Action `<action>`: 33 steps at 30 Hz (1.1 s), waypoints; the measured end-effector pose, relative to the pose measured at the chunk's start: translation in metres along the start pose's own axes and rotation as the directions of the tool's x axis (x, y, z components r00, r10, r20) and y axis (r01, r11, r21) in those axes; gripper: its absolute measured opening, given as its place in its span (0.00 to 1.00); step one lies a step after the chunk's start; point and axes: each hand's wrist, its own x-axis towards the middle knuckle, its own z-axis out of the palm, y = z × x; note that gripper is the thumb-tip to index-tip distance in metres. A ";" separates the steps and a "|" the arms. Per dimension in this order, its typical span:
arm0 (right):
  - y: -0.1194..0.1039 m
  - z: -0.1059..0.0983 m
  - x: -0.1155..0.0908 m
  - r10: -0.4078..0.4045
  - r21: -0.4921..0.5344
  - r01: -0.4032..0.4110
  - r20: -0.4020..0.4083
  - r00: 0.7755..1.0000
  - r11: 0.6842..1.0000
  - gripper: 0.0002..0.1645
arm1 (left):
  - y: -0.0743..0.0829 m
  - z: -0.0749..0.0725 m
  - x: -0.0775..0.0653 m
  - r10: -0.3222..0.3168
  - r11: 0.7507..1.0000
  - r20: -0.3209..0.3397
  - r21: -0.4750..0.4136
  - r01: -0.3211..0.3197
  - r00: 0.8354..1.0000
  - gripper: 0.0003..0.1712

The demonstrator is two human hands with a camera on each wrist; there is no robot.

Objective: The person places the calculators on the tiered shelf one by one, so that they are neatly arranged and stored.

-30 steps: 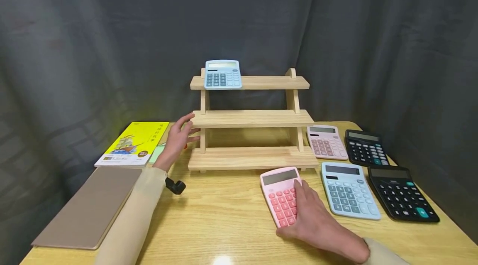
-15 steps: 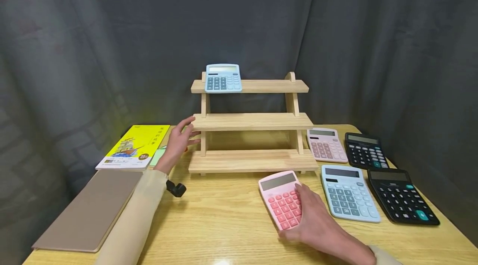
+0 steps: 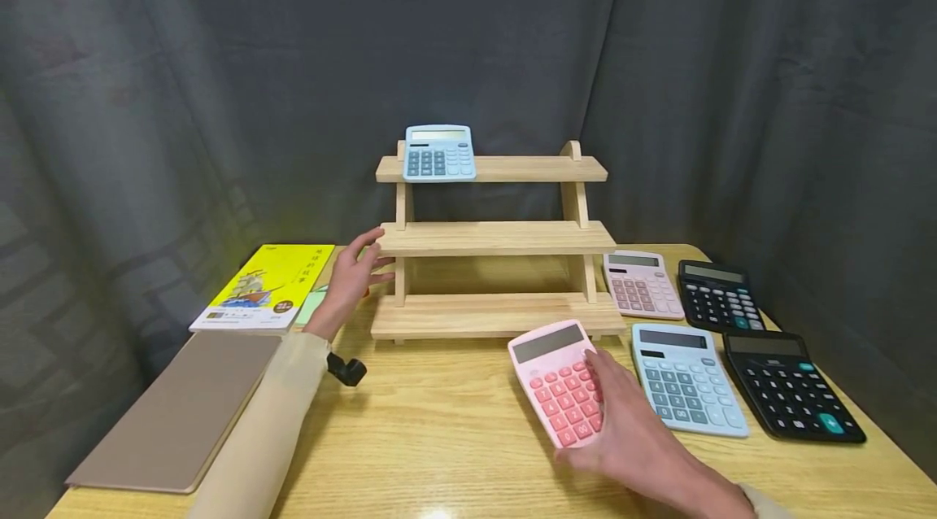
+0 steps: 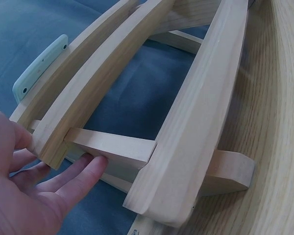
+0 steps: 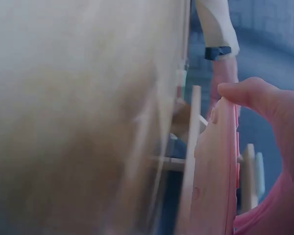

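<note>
My right hand (image 3: 637, 438) grips a pink calculator (image 3: 551, 368) by its right side and lower edge, keys facing up. In the right wrist view the calculator (image 5: 213, 166) is seen edge-on, raised off the table, the thumb or a finger over its rim. My left hand (image 3: 347, 283) holds the left end of the middle board of a three-tier wooden display shelf (image 3: 498, 236). The left wrist view has the left hand (image 4: 44, 186) around that board's end, some fingertips touching the side strut. A light-blue calculator (image 3: 439, 153) leans on the top tier's left end.
Right of the shelf lie a pale pink calculator (image 3: 644, 285), a blue calculator (image 3: 688, 379) and two black calculators, the nearer black calculator (image 3: 793, 385) by the table's right edge. At left are a yellow book (image 3: 267, 283) and a brown notebook (image 3: 176, 413). A grey curtain (image 3: 498, 31) hangs behind.
My right hand has lifted the pink calculator slightly off the table, shifting it a little to the right. The left hand stays on the shelf. The head view has tilted slightly.
</note>
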 end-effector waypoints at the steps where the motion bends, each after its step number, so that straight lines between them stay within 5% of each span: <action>1: -0.001 -0.003 0.002 -0.010 0.001 0.010 -0.012 1.000 1.000 0.81 | 0.000 0.000 0.001 -0.004 1.000 0.003 -0.004 0.004 1.000 0.27; 17: -0.009 -0.062 0.074 -0.077 0.014 0.080 -0.171 0.982 0.997 0.80 | -0.002 0.000 0.002 -0.008 1.000 -0.004 -0.027 0.008 1.000 0.27; 33: -0.012 -0.093 0.186 -0.174 0.060 0.198 -0.282 0.944 0.978 0.65 | -0.002 0.003 0.001 0.013 1.000 -0.003 0.008 -0.013 1.000 0.27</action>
